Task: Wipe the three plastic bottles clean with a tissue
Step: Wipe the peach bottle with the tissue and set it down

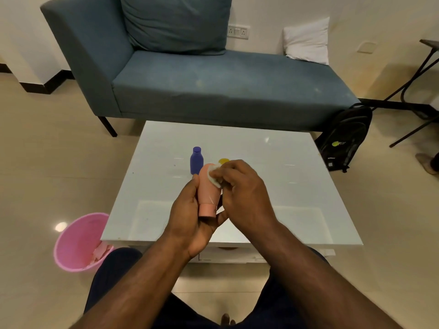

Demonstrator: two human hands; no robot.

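Head view: my left hand (190,210) grips the pink bottle (207,186) above the table (261,186), cap toward me, long axis pointing away; right hand (240,186) pinches the tissue (213,175) against its far end.

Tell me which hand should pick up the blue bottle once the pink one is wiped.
Probably the left hand. It already has its grip on the pink bottle, and the blue bottle stands upright just beyond its fingers. The right hand holds the tissue and should keep wiping.
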